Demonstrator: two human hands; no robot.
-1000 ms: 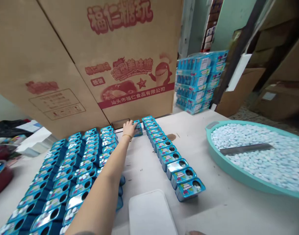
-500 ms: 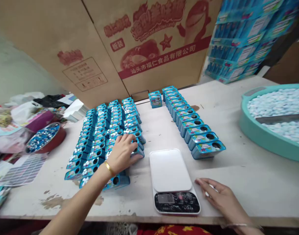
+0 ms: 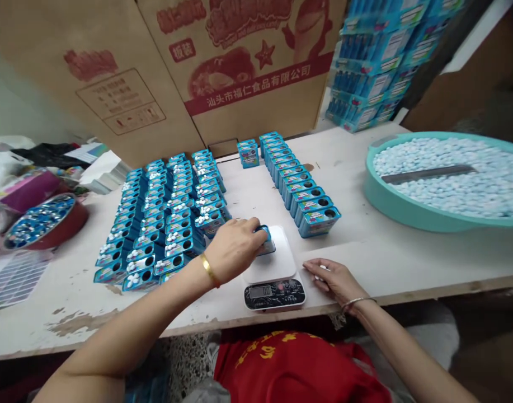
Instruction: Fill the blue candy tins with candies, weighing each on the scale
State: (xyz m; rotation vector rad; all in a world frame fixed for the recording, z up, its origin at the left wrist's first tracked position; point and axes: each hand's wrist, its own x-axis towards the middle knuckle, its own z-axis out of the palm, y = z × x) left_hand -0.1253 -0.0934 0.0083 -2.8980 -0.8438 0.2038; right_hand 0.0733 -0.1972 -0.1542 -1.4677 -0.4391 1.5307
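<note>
Gripped from above by my left hand (image 3: 239, 246), a small blue candy box (image 3: 268, 245) is over the white platform of the kitchen scale (image 3: 283, 263). The hand hides most of the box, and I cannot tell whether it touches the platform. The scale's display appears to read 0.0. Just right of the scale, my right hand (image 3: 334, 280) is curled near the table surface with white candies (image 3: 322, 268) showing between its fingers. Left of my left hand stand rows of blue boxes (image 3: 180, 229), several with white candies on their tops beside round holes.
Another line of blue boxes (image 3: 319, 218) runs behind the scale to the right. A turquoise tub (image 3: 390, 204) of pale candies, with a dark bar across it, stands at right. A red bowl (image 3: 67, 229) of wrapped sweets sits at left. Cardboard cartons (image 3: 256, 120) wall the back.
My left hand has moved right from the rows, bringing a blue box over the scale. My right hand stays beside the scale with its candies. The camera view has shifted.
</note>
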